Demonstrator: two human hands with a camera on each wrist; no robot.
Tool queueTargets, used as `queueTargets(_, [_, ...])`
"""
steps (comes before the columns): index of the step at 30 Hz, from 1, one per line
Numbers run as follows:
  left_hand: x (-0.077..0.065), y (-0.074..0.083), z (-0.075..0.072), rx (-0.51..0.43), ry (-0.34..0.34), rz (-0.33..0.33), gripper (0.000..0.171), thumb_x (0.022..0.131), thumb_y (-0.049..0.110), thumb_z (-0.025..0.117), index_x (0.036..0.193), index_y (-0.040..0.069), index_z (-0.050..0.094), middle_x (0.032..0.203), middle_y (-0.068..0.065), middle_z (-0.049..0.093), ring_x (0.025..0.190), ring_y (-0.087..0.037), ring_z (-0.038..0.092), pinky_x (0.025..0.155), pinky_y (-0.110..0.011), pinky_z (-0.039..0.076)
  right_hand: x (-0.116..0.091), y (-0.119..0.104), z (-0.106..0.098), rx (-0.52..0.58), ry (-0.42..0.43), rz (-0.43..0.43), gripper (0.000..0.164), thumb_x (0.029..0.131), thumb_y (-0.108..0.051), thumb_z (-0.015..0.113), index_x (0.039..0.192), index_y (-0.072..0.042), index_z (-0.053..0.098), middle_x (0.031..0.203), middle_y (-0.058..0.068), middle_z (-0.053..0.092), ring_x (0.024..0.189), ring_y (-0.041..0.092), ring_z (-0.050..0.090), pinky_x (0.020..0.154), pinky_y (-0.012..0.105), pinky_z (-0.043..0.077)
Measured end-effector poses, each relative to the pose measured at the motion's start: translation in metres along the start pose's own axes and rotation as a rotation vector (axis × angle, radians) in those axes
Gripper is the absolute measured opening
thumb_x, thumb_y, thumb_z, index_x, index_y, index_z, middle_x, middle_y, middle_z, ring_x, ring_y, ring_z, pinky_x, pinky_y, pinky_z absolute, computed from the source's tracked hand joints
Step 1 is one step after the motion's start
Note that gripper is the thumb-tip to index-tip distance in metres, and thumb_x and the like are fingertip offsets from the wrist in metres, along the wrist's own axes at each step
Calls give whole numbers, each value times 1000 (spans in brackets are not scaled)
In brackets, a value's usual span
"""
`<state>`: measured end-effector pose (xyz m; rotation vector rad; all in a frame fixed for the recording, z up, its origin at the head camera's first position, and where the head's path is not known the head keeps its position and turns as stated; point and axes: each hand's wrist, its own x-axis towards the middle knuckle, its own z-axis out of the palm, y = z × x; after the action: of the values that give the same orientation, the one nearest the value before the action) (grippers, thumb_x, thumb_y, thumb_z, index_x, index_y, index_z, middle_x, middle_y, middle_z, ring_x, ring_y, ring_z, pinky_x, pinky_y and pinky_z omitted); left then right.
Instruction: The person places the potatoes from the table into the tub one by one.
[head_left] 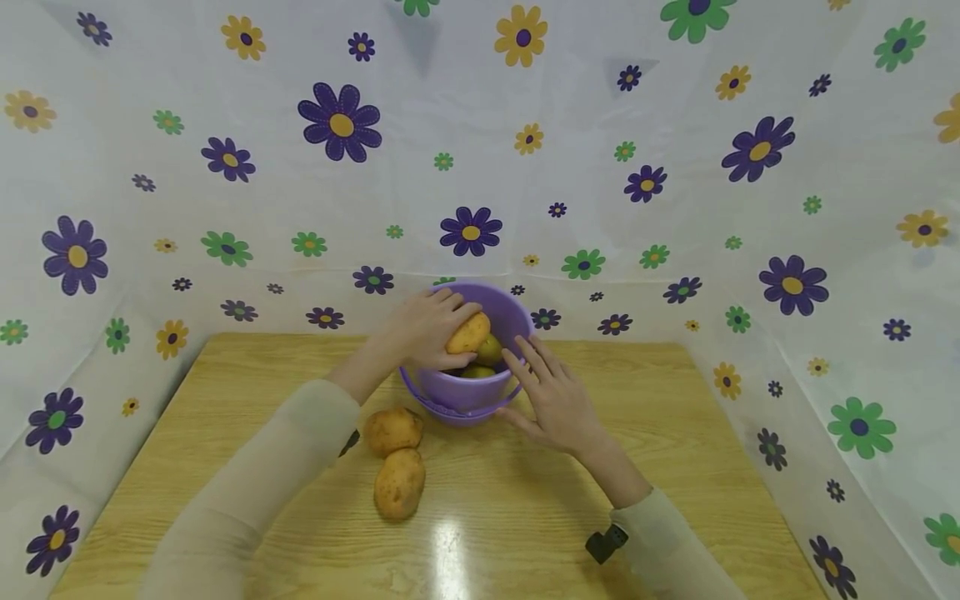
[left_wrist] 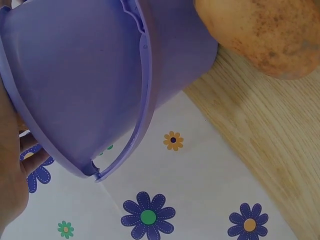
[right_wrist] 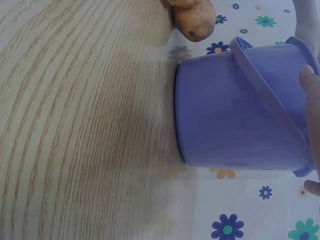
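Observation:
A purple bucket stands upright at the back of the table, its handle lowered against its front side. Over the bucket's mouth my left hand grips a potato, thumb on the near side and fingers over the top. Further potatoes lie inside the bucket, partly hidden by that hand. My right hand is at the bucket's right side, fingers spread and fairly straight near the rim, holding nothing. On the wood in front, two potatoes lie touching, just right of the left forearm.
The wooden table reaches back to a white cloth printed with flowers, which hangs behind and along both sides. A dark wrist strap piece shows at the right sleeve.

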<state>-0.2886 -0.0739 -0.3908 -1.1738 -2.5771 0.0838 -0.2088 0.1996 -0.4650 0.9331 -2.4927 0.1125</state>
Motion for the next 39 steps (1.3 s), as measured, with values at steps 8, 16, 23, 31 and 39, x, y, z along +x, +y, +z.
queueTargets(8, [7, 0, 1, -18, -41, -16, 74, 94, 61, 64, 147, 10, 56, 129, -16, 70, 123, -36, 66, 107, -50, 57, 0, -1, -1, 2, 5, 4, 92, 89, -57, 74, 162, -11, 40, 168, 18, 41, 157, 39, 38, 113, 58, 53])
queueTargets(16, [10, -3, 5, -50, -86, -47, 74, 93, 62, 66, 147, 12, 57, 132, -16, 69, 126, -36, 65, 112, -50, 54, 1, -1, -1, 6, 13, -8, 92, 90, -56, 75, 162, -12, 40, 168, 18, 41, 157, 40, 38, 113, 58, 53])
queueTargets(23, [10, -4, 8, -36, -96, -42, 73, 93, 65, 61, 144, 14, 58, 131, -14, 70, 124, -34, 66, 112, -49, 53, 1, -2, -3, 7, 4, -7, 94, 87, -54, 78, 162, -12, 41, 167, 19, 42, 157, 40, 38, 112, 59, 53])
queueTargets(31, [9, -4, 10, -45, -90, -39, 74, 97, 67, 56, 147, 12, 58, 134, -15, 70, 127, -36, 65, 115, -50, 51, 1, -1, -2, 8, 25, -15, 94, 87, -54, 78, 161, -11, 42, 166, 19, 43, 156, 40, 40, 110, 59, 54])
queueTargets(39, [6, -4, 8, -62, -61, -33, 70, 98, 62, 61, 146, 11, 60, 133, -15, 71, 127, -36, 66, 114, -50, 52, 0, 0, 0, 17, 35, -19, 95, 85, -53, 80, 161, -11, 42, 166, 19, 42, 156, 41, 39, 111, 59, 54])
